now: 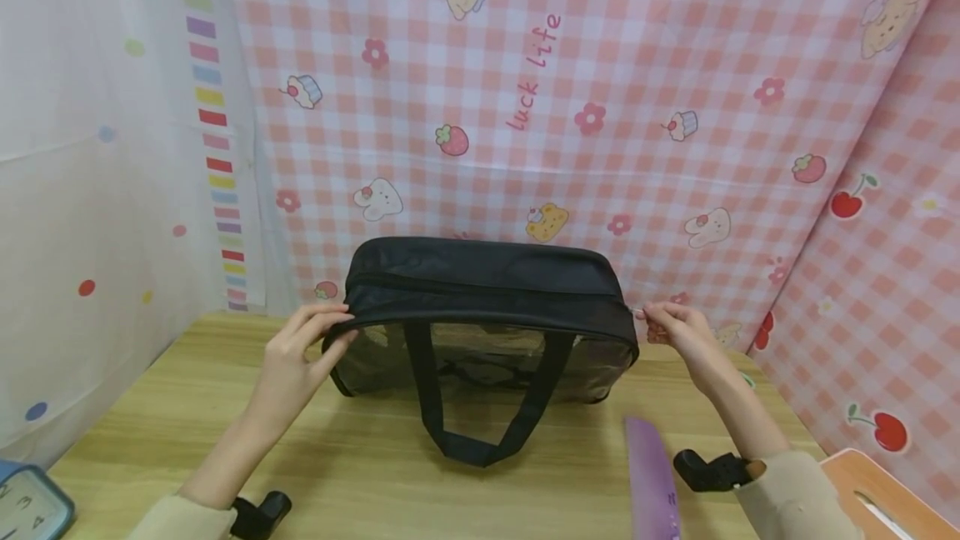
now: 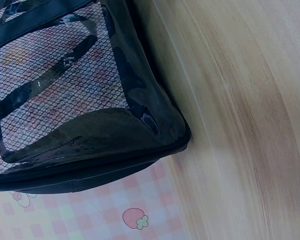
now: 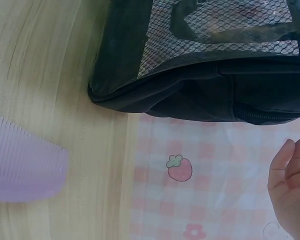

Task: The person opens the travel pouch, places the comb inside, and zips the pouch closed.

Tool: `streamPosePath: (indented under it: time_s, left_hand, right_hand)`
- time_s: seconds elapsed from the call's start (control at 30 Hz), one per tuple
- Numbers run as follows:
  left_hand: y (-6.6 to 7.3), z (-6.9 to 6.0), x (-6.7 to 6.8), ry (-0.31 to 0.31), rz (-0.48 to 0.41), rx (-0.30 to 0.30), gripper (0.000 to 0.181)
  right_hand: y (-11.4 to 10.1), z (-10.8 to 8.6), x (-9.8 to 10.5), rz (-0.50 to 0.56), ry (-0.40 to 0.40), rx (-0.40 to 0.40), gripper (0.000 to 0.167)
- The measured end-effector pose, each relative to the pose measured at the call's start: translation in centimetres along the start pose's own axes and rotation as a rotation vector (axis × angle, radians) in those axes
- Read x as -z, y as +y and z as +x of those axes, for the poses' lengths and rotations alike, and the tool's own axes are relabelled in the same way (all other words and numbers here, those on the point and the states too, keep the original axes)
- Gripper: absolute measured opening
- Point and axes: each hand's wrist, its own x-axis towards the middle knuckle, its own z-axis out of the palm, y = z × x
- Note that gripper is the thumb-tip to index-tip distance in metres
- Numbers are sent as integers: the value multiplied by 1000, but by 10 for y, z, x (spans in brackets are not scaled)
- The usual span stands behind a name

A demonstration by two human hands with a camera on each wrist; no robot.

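Note:
A black bag (image 1: 487, 269) with clear sides stands on the table, its zipper line running along the top and a strap handle hanging down in front. My left hand (image 1: 296, 361) grips the bag's upper left corner between thumb and fingers. At the right end, my right hand (image 1: 686, 340) pinches a small zipper pull beside the bag's top edge. In the left wrist view the bag (image 2: 90, 125) shows mesh behind clear plastic, and the left hand is out of frame. The right wrist view has the bag (image 3: 190, 90) above and the right hand (image 3: 292, 182) at the right edge, fingers curled.
A purple comb (image 1: 651, 477) lies on the wooden table (image 1: 360, 482) front right. An orange board (image 1: 885, 490) is at the right edge, and a blue clock (image 1: 33, 507) at the lower left. Patterned cloth (image 1: 487, 182) hangs behind the bag.

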Motion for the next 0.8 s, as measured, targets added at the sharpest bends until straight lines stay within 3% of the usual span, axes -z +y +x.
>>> streamPosePath:
  time_s: [0.47, 0.8]
  left_hand:
    - [-1, 0, 0, 12, 6, 1, 36]
    - [0, 0, -1, 0, -1, 18, 33]
  right_hand:
    - [-23, 1, -9, -144, 6, 107, 28]
    - [-40, 6, -19, -355, -34, 216, 34]
